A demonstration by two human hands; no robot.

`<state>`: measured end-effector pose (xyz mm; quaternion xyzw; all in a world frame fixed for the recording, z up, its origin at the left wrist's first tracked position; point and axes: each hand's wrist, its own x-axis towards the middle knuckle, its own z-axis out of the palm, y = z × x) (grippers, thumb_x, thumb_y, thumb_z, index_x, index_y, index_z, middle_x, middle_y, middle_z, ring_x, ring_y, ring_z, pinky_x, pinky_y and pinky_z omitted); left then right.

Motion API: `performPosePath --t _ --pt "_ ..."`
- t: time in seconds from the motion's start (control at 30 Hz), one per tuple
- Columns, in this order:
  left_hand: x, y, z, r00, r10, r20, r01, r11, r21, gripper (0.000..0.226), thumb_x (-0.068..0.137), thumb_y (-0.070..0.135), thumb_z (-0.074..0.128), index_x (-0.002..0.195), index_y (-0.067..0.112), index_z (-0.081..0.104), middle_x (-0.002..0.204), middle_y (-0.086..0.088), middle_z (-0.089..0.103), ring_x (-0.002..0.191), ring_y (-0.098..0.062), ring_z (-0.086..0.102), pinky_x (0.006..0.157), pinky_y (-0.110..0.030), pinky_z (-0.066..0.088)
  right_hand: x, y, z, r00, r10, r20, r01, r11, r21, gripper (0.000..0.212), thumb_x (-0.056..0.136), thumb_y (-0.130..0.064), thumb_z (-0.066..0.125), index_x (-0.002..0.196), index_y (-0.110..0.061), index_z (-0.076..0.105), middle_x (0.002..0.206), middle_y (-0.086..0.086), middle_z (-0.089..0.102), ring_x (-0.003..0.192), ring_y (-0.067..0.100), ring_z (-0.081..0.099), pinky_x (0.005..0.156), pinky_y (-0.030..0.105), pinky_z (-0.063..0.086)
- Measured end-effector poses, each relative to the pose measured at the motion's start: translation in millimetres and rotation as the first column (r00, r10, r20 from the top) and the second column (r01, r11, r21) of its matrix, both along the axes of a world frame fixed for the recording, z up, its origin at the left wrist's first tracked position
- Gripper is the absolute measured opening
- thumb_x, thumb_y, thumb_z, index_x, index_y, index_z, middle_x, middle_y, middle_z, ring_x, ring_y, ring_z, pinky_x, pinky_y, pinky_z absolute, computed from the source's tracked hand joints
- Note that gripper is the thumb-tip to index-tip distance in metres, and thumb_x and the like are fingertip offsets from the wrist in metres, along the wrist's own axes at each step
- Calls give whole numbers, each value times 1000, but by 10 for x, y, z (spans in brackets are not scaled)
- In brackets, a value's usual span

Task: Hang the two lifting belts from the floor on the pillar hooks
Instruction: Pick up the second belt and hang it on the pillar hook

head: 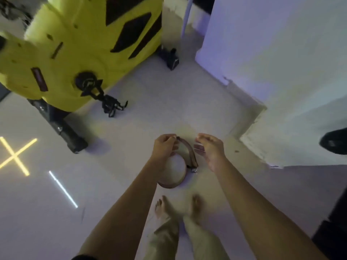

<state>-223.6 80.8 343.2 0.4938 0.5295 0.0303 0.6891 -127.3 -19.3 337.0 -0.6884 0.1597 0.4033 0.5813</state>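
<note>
Head view: looking down at a pale floor point(169, 109). Both bare arms reach forward. Left hand point(165, 147) is closed around the top end of a brown lifting belt point(187, 152), fingers curled over the strap. The belt hangs as a loop below that hand, its lower curve just above the person's bare feet point(178, 207); can't tell if it touches the floor. A small metal buckle shows on the right side of the loop. Right hand point(210, 149) sits just beside the belt, fingers partly curled, loosely open, not gripping it. White pillar point(281, 72) stands ahead right, its base near the hands. Large yellow machine point(75, 44) on a black stand fills upper left. Yellow cross and white line of light reflect on the floor at left. Frame is motion-blurred; only one belt visible.
</note>
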Motion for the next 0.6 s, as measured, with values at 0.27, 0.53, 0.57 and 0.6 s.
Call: performPosePath --t 0.27,0.53,0.57,0.6 --pt "626 397 -2509 971 -127 -203 108 989 -102 22 93 13 48 74 19 58 78 -4 57 75 -19 55 70 -33 45 496 377 -2903 927 -268 -261 202 946 -253 8 90 -6 54 84 -1 55 62 11 56 49 19 54 44 25 51" --pt "1250 526 -4309 949 -170 -267 141 982 -124 13 91 14 47 94 14 60 76 0 57 65 -12 52 60 -27 42 776 639 -4829 820 -359 -446 263 928 -263 45 99 -29 36 127 3 48 101 18 63 85 26 60 74 32 49" --pt "1269 534 -4419 947 -175 -268 147 982 -121 16 91 13 48 100 13 60 77 0 58 66 -12 53 60 -26 42 794 688 -4923 799 -392 -456 293 916 -275 47 99 -30 35 131 3 44 116 19 61 103 30 59 79 36 48" --pt "1283 549 -4497 945 -176 -276 150 982 -111 17 90 13 49 101 13 61 79 -1 59 69 -13 54 60 -26 42 813 731 -4989 784 -419 -457 317 905 -285 47 99 -29 36 133 3 42 122 20 58 115 32 56 82 39 47"
